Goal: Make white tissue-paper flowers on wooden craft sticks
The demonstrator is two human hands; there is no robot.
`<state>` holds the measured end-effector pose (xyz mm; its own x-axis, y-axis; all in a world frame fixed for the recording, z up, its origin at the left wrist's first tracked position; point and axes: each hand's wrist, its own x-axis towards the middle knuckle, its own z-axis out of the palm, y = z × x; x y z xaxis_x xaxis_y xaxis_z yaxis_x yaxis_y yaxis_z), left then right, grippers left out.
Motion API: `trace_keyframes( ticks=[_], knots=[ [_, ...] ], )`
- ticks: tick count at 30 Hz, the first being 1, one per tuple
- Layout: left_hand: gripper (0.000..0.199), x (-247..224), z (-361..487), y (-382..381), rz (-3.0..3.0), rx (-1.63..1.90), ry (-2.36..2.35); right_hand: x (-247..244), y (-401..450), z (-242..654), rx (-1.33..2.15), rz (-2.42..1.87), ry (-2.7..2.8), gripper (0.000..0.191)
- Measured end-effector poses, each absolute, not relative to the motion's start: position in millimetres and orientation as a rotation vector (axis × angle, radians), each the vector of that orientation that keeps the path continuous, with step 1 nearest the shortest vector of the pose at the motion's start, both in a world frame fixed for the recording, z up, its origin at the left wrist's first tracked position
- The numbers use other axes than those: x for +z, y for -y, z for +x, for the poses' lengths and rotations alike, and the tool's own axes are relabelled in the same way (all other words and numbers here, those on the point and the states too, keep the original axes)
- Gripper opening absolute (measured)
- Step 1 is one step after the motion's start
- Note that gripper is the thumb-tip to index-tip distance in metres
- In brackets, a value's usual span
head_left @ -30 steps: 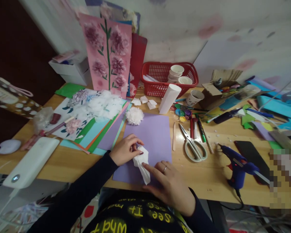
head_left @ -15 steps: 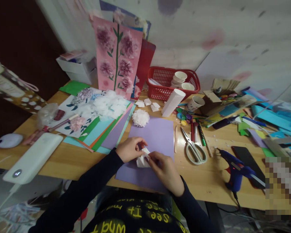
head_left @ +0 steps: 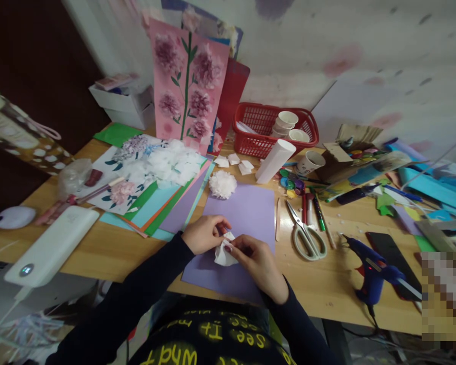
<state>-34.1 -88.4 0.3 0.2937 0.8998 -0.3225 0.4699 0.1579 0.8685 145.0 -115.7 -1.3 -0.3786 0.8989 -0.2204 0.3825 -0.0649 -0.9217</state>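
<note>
Between my hands is a small piece of white tissue paper point(head_left: 225, 255), folded and crumpled, just above a purple sheet of paper point(head_left: 247, 208). My left hand point(head_left: 205, 234) pinches its upper left part with thumb and fingers. From the right, my right hand point(head_left: 258, 261) grips its edge between thumb and forefinger. A fluffy white paper flower point(head_left: 222, 184) sits at the sheet's far left corner. Small white paper squares point(head_left: 233, 159) lie behind it, beside an upright white paper roll point(head_left: 275, 161).
Scissors point(head_left: 306, 238), pens and a blue glue gun point(head_left: 370, 266) lie to the right, near a phone point(head_left: 393, 263). A red basket point(head_left: 247, 147) holds paper cups. Coloured sheets, white tissue pieces point(head_left: 175, 162) and a power bank point(head_left: 53, 246) are leftward.
The white tissue paper's lower edge has spread out a little between my fingers. Both hands keep nearly the same place, while the view has shifted slightly.
</note>
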Motion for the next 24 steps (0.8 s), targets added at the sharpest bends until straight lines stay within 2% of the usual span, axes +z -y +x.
trace_keyframes(
  ticks=[4,22,24],
  knots=[
    [0.028,3,-34,88,1.479,0.497,-1.349,-2,116,147,1.412,-1.398,1.822,0.035],
    [0.017,3,-37,94,1.426,0.539,-1.269,-3,124,136,1.021,-1.517,1.935,0.008],
    [0.017,4,-42,103,1.433,0.591,-1.304,-5,124,137,0.905,-1.503,1.943,0.019]
  ],
)
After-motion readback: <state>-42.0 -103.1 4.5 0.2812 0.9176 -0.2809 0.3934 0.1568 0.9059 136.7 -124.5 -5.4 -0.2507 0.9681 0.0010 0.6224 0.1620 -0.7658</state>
